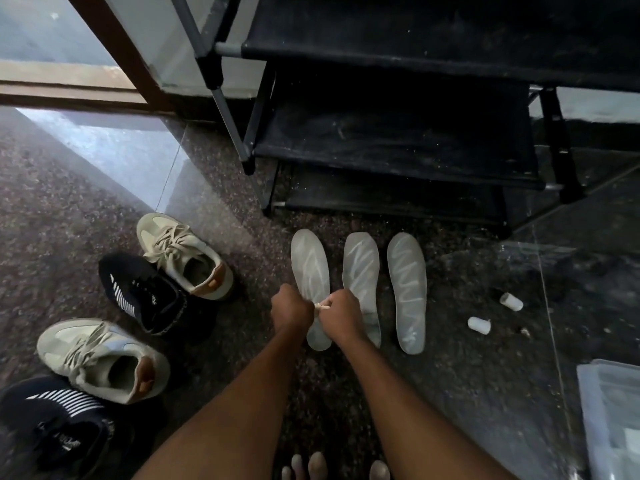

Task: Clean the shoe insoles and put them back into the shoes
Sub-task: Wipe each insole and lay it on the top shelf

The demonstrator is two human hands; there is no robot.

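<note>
Nearest you, your bare toes show at the bottom edge, and your two forearms run forward to where your hands meet. Your left hand and right hand are both curled tight and pinch a small pale item between them, over the heel halves of the insoles; what it is cannot be told from here. Three pale insoles lie side by side on the speckled floor, broad ends away from you. The left insole and the middle insole are partly hidden by your hands, and the right insole lies just beside them in full view. Each is streaked with lighter zigzag lines. Expect them to be light, thin and floppy, and slick if those streaks are wet cleaner. Take one by its edge at the heel or the narrow waist, thumb on top and fingers beneath, not by the limp toe. On your left are four shoes, mouths open: a near dark shoe, a near beige shoe, a far dark shoe and a far beige shoe. On your right are a clear plastic box and two small white cylinders. Beyond everything stands a dusty black shoe rack.
</note>
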